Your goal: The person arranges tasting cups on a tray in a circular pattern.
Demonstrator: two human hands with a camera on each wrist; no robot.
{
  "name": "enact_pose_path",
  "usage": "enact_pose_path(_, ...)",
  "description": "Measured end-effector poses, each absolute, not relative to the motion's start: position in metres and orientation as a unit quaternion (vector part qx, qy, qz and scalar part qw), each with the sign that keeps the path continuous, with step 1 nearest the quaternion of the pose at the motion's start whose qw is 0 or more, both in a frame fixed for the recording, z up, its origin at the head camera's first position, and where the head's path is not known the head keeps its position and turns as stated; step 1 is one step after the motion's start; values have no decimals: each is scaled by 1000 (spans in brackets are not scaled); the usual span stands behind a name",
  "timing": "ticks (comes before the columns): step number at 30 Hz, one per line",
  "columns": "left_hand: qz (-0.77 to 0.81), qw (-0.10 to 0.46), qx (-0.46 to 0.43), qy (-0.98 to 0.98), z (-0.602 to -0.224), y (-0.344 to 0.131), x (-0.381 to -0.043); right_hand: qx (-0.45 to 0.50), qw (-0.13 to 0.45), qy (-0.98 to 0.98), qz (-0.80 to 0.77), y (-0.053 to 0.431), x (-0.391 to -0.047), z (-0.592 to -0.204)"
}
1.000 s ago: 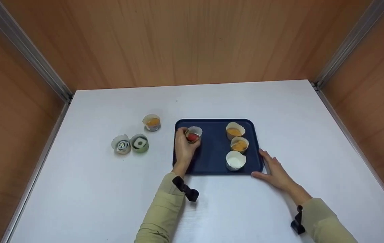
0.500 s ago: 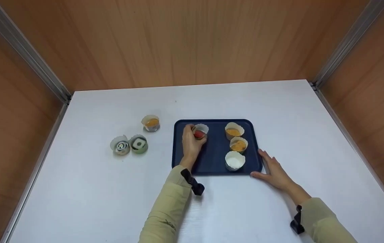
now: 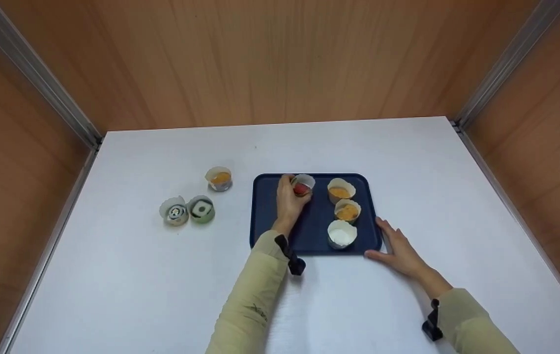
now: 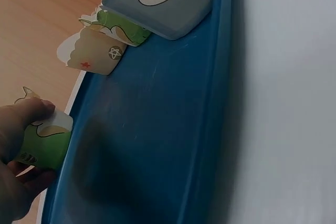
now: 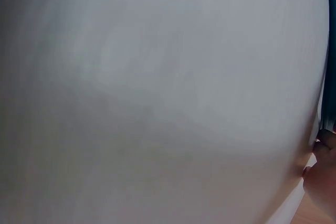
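Note:
My left hand (image 3: 289, 202) grips a paper baking cup (image 3: 304, 183) with something red inside, over the far middle of the dark blue tray (image 3: 270, 216). In the left wrist view this cup (image 4: 50, 140) shows a green side with a cartoon figure, thumb and fingers on either side of it. Along the tray's right part stand a cup with orange filling (image 3: 341, 191), a second orange-filled cup (image 3: 347, 212) and a white-looking cup (image 3: 342, 235). My right hand (image 3: 400, 250) rests with spread fingers at the tray's near right corner, thumb and fingertips at its edge.
Left of the tray, on the white table (image 3: 162, 285), stand a cup with orange filling (image 3: 220, 179), a pale cup with a dark round pattern inside (image 3: 175, 211) and a green cup with a white piece (image 3: 201, 209). Wooden panels (image 3: 280, 59) enclose the table.
The left hand has carried the cup with the red piece to the right and away from me across the tray. My right hand has stayed at the corner.

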State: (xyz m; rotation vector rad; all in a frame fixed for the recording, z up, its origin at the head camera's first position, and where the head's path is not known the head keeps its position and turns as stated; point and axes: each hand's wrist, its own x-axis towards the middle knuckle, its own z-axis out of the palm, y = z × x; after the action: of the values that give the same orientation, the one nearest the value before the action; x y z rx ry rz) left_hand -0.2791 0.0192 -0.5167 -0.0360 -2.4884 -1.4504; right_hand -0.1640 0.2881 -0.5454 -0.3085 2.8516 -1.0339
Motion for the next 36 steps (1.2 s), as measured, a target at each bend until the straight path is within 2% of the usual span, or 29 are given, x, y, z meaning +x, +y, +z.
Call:
enact_pose_path(12,-489,119,-32,-863,-515,35,-287,-116,32,934,-336,290,-165,-548)
enact_pose_path(28,-460,59,-40,-885,-518,40,-298,-117,33,931,-345,288,-164,-546)
enact_pose_path(36,-447,61,-52,-891,-517,43,-303,-112,37,931,-345,287,-164,-547)
